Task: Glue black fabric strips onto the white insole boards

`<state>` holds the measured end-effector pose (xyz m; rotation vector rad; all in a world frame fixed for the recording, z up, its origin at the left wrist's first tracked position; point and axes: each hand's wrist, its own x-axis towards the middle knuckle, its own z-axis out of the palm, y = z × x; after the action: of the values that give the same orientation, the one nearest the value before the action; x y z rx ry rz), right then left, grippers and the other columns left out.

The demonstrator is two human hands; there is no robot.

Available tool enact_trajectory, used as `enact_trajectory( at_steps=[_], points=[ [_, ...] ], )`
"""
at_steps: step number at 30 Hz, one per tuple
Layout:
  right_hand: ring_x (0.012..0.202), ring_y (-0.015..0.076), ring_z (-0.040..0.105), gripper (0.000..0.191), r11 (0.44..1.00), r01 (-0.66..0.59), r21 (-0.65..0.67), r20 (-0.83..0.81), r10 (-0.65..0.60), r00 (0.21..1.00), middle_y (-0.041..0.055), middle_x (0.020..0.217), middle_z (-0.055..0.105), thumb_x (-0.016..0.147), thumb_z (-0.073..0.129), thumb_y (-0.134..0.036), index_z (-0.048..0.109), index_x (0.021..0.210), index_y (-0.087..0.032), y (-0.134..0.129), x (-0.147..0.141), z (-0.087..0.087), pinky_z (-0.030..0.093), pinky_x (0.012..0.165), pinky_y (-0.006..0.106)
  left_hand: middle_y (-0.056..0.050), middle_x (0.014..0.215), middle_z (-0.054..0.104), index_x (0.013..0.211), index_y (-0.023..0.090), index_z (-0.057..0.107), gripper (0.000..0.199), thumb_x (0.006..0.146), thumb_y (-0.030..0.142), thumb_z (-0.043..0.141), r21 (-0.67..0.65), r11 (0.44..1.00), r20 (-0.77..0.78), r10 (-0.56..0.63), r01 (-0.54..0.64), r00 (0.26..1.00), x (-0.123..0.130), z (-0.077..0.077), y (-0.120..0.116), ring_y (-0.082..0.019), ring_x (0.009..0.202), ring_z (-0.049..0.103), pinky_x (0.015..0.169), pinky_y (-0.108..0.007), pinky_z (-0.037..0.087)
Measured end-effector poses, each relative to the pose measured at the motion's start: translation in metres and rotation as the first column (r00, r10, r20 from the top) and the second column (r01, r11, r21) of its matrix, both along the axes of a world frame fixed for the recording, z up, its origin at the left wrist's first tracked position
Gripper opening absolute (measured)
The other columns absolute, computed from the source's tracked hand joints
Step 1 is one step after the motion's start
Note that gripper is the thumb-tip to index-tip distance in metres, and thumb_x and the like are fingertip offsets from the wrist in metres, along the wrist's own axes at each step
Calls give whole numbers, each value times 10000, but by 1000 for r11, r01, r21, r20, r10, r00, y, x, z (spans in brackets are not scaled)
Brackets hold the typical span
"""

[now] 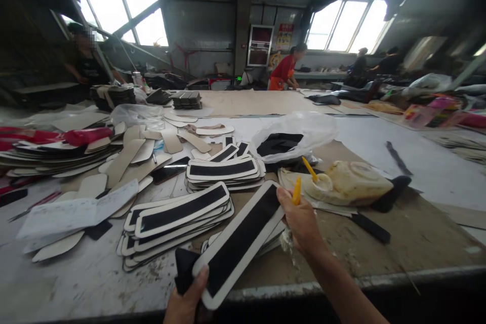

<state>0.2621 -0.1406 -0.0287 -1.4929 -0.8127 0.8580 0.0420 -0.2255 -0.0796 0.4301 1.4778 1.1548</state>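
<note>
A long white panel with a black strip along its middle [243,235] is held slanted above the table edge. My left hand [186,298] grips its near end, thumb on top, beside a folded black piece [185,263]. My right hand [301,220] is closed at its far end, and a yellow stick-like tool [296,191] juts from between the fingers; its lower end is hidden. Partly under the panel lie more such panels [271,240]. To the left is a stack of similar panels [182,212], with another stack [224,169] behind it.
Right of my hand lies a yellowed plastic jug [353,182], a second yellow stick [309,168] in its opening. A plastic bag [299,131] holds black pieces. Leftward are a phone [170,169], paper sheets [79,212] and loose pale pieces [125,162]. Several people stand farther back.
</note>
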Motion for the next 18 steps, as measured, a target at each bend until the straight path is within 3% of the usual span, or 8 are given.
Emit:
enact_trajectory(
  at_steps=[3,8,11,14,18],
  points=[
    [407,79,357,303,999,50,10,82,-50,995,-69,500,402,712,600,-500,548,733,-202,0,5,-12,330,378,207,63,305,337,444,164,445,460,538,494,750,15,999,69,-52,51,996,-2,-3,2,-44,278,284,306,-185,203],
    [402,81,392,365,986,63,-154,57,-54,997,-69,504,418,657,646,-519,570,796,-190,-1,13,-25,359,374,207,63,334,342,468,159,441,409,536,409,757,-3,999,72,-46,46,996,-1,-4,-2,-34,307,269,334,-180,186],
    [411,78,416,351,973,-54,-226,31,63,998,-69,501,423,662,639,-519,537,734,-191,0,21,-25,328,364,186,66,361,335,464,169,409,405,563,389,734,-10,999,84,-42,43,996,1,-1,-3,-36,330,274,347,-184,196],
    [402,64,397,324,931,-238,-278,-46,235,971,-77,486,407,691,618,-490,498,695,-189,0,32,-21,245,339,157,70,357,323,444,172,388,424,565,381,737,-28,999,75,-42,44,996,-2,3,-1,-35,326,275,349,-181,200],
    [390,40,370,321,874,-372,-313,-94,361,928,-77,492,410,694,636,-454,485,670,-172,-2,45,-13,211,342,138,61,336,338,419,165,396,423,518,362,757,-54,998,1,10,-10,1000,-10,11,8,-43,310,295,335,-173,197]
  ],
)
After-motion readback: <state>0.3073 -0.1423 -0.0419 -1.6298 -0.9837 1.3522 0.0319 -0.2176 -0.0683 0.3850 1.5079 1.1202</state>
